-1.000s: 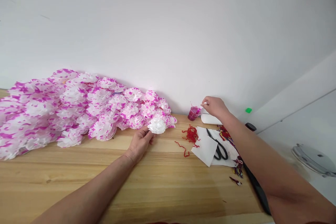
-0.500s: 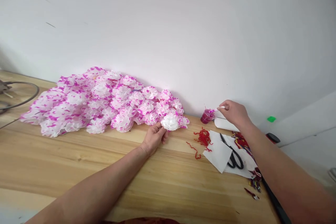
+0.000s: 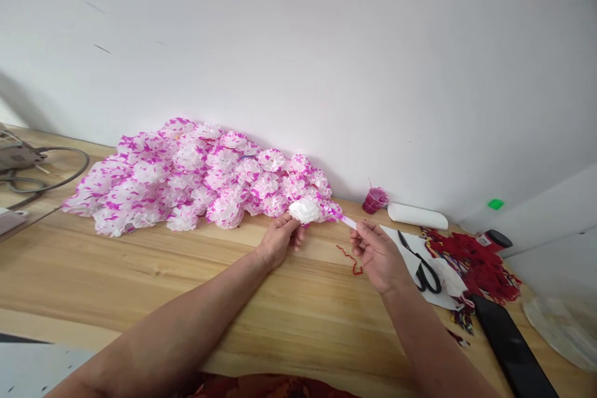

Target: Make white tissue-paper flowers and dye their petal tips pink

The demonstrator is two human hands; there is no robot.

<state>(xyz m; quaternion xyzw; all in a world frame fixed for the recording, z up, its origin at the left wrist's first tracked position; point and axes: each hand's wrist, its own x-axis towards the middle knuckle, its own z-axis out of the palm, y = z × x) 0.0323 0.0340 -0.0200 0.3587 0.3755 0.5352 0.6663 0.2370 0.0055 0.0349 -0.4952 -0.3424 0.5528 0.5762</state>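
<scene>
My left hand [image 3: 280,241] pinches a plain white paper flower [image 3: 304,210] by its underside, just in front of a heap of pink-edged white paper flowers [image 3: 186,177]. Between the thumb and fingers of my right hand [image 3: 377,254] is a flat white stick [image 3: 348,222] whose tip is stained purple. The tip points left, close to the white flower's right side; I cannot tell whether it touches the heap's last flower behind. A small clear cup [image 3: 374,200] of purple-red liquid stands by the wall.
A white roll [image 3: 417,216] lies right of the cup. Black-handled scissors [image 3: 428,273] rest on white paper. Red yarn [image 3: 485,261], a black phone-like slab [image 3: 510,348] and a clear bowl [image 3: 562,329] are at the right. A cable [image 3: 77,168] curls at the left.
My right hand has moved left and down from the cup, bringing the stick beside the white flower. My left hand keeps hold of the flower. The view has shifted slightly.
</scene>
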